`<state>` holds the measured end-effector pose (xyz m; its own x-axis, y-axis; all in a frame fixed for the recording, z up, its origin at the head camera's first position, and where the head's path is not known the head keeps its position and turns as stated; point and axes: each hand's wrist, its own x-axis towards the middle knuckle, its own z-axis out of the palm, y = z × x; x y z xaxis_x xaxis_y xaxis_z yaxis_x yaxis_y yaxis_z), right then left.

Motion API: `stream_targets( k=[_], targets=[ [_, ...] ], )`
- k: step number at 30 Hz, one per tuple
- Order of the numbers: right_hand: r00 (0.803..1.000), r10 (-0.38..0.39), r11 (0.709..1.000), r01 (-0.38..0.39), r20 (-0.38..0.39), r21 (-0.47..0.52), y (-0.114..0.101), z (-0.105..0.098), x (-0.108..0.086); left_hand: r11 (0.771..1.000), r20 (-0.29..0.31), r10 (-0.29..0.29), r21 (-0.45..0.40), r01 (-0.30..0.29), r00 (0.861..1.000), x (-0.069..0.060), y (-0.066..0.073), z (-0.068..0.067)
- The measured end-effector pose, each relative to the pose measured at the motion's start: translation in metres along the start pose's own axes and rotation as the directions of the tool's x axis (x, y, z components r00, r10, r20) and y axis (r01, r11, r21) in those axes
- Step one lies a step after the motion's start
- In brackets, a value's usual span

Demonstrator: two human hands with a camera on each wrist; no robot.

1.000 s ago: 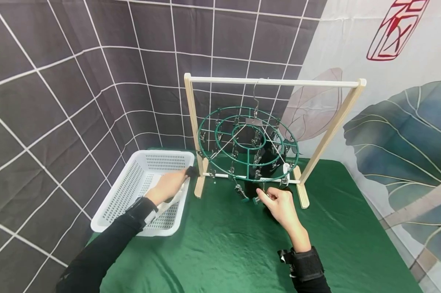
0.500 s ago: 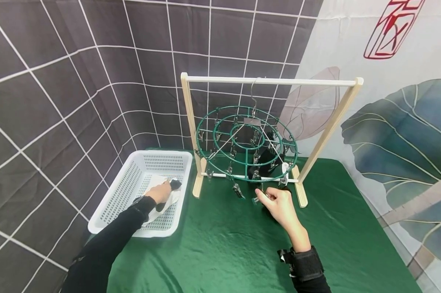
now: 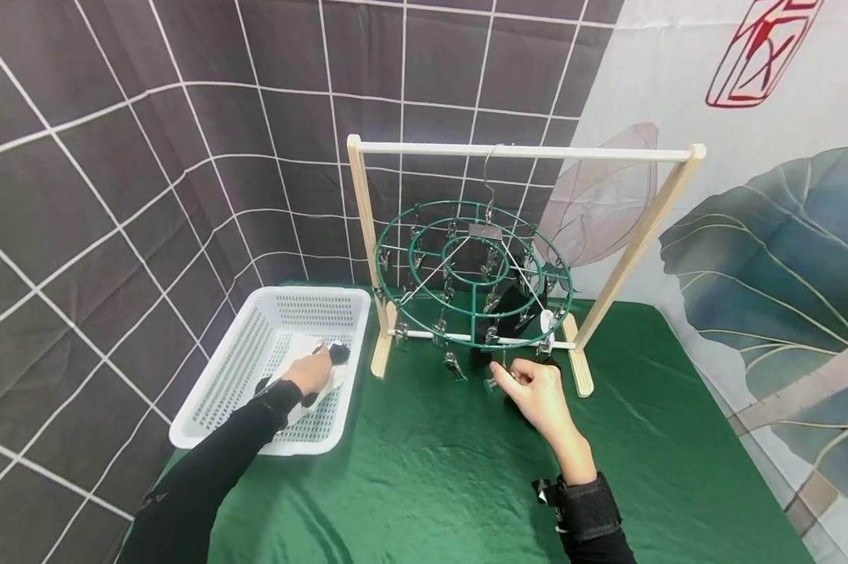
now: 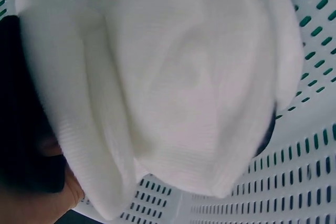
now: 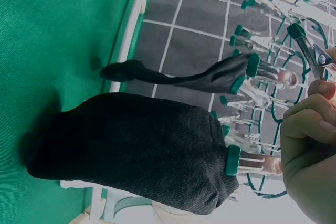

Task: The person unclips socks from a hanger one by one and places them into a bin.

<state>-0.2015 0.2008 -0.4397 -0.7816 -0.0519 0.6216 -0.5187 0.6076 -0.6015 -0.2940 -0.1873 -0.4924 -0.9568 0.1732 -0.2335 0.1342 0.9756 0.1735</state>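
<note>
On green surface (image 3: 409, 493) | gripping dark cloth (image 3: 339, 354) with left hand (image 3: 310, 371) against white cloth (image 4: 189, 77) in basket (image 3: 304, 449) | pinching clip (image 5: 310, 48) with right hand (image 3: 540, 393) below green hanger (image 3: 474, 309) | may lose clip by slackening pinch

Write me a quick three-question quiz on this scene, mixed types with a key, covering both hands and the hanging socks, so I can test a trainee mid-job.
1. Multiple choice: where is the left hand?
A) on the top bar of the rack
B) in the white basket
C) flat on the green tablecloth

2. True or false: the right hand pinches a clip.

3. Count: how many black socks hang in the right wrist view?

Key:
1. B
2. True
3. Two
</note>
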Motion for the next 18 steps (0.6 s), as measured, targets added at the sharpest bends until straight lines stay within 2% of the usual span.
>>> stream_targets(
  k=[6, 12, 14, 15, 16, 17, 18],
  targets=[
    [1.000, 0.009, 1.000, -0.009, -0.005, 0.002, -0.002, 0.002, 0.001, 0.999, 0.014, -0.004, 0.043, 0.003, 1.000, 0.003, -0.004, -0.005],
    [1.000, 0.027, 1.000, -0.027, 0.010, 0.002, -0.002, 0.002, 0.000, 0.999, -0.049, 0.050, 0.006, -0.050, 0.998, 0.001, 0.001, -0.023],
    [1.000, 0.025, 1.000, -0.026, 0.008, 0.006, -0.002, 0.002, 0.000, 0.997, -0.106, 0.074, -0.022, -0.077, 0.992, -0.001, 0.007, -0.032],
    [1.000, 0.025, 1.000, -0.025, 0.007, 0.008, -0.003, 0.002, 0.000, 0.995, -0.155, 0.093, -0.032, -0.099, 0.983, -0.001, 0.010, -0.035],
    [1.000, 0.025, 1.000, -0.025, 0.006, 0.009, -0.003, 0.002, 0.000, 0.992, -0.224, 0.111, -0.036, -0.122, 0.968, -0.001, 0.013, -0.039],
    [1.000, 0.025, 1.000, -0.025, 0.006, 0.010, -0.003, 0.002, 0.000, 0.988, -0.303, 0.128, -0.045, -0.148, 0.944, -0.002, 0.018, -0.042],
    [1.000, 0.027, 1.000, -0.027, 0.006, 0.011, -0.004, 0.002, 0.000, 0.983, -0.388, 0.144, -0.053, -0.178, 0.910, -0.002, 0.023, -0.045]
  ],
)
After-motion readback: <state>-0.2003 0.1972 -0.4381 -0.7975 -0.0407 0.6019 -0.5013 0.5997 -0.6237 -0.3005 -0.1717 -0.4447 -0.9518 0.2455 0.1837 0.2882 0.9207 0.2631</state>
